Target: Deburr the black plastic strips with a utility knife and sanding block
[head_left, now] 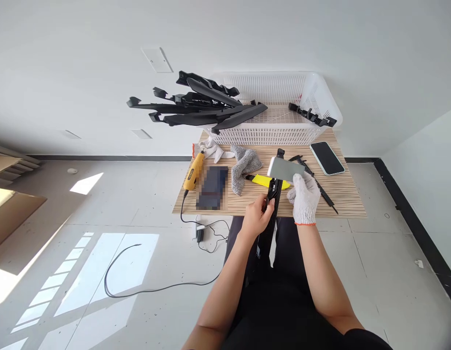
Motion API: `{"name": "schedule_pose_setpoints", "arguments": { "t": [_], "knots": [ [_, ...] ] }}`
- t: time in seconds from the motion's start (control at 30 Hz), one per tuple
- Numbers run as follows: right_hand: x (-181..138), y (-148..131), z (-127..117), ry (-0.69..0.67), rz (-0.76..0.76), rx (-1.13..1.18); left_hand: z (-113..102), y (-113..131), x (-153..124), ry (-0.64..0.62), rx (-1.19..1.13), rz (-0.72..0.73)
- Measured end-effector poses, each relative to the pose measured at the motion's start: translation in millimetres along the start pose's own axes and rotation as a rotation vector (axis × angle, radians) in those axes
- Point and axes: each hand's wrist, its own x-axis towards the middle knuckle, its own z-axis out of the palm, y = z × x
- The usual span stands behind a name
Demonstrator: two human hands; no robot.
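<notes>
My bare left hand (257, 217) is closed around a long black plastic trim piece (276, 194), which stands up from between my legs past the table's front edge. In my right hand (306, 200), covered by a white knit glove with an orange cuff, is a flat grey rectangular block (288, 169) with a white end. The block lies across the upper part of the trim piece; whether they touch I cannot tell. Behind them a yellow utility knife (261, 180) lies on the table, partly hidden. A black caliper (322, 190) rests just right of my gloved hand.
A white plastic basket (265, 134) at the back holds several black trim pieces (203, 109), many jutting out leftward. On the wooden table (351, 204) lie a phone (327, 158), grey cloth (243, 163), white glove (215, 149), corded yellow tool (194, 171) and blurred dark item (212, 187).
</notes>
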Motion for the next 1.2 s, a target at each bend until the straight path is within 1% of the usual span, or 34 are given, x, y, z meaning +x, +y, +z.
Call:
{"name": "schedule_pose_setpoints", "arguments": {
  "t": [0.07,0.17,0.2,0.3,0.33,0.47,0.57,0.7,0.8,0.93,1.03,1.17,1.2],
  "knots": [
    [1,0,-1,-0.040,0.013,-0.009,0,0,0,0.000,-0.002,-0.002],
    [5,-1,-4,0.055,-0.023,0.035,0,1,0,0.006,-0.012,-0.001],
    [6,-1,-5,0.059,-0.027,0.040,0,1,0,0.007,-0.017,0.002],
    [9,0,-7,-0.059,0.010,0.016,0,0,-1,0.004,-0.022,0.006],
    [10,1,-7,-0.079,0.016,0.022,0,0,-1,0.001,-0.020,0.007],
    [12,2,-7,0.001,-0.006,0.066,0,1,-2,-0.014,-0.016,0.006],
    [13,1,-6,-0.025,0.005,0.029,0,1,-2,-0.019,-0.015,0.002],
    [12,0,-5,0.013,-0.008,0.031,1,1,-2,-0.004,-0.002,-0.001],
    [10,-1,-4,-0.021,0.015,-0.006,1,1,-2,-0.008,-0.009,-0.002],
    [9,-2,-2,0.066,-0.007,0.003,1,1,-3,-0.009,-0.007,0.001],
    [9,-1,-2,0.020,0.007,0.001,0,1,-3,-0.016,-0.011,0.012],
    [9,0,-4,0.036,-0.019,0.040,0,2,-2,-0.019,-0.009,0.005],
    [9,0,-4,0.008,-0.022,0.040,0,2,-2,-0.016,-0.010,0.004]
  ]
}}
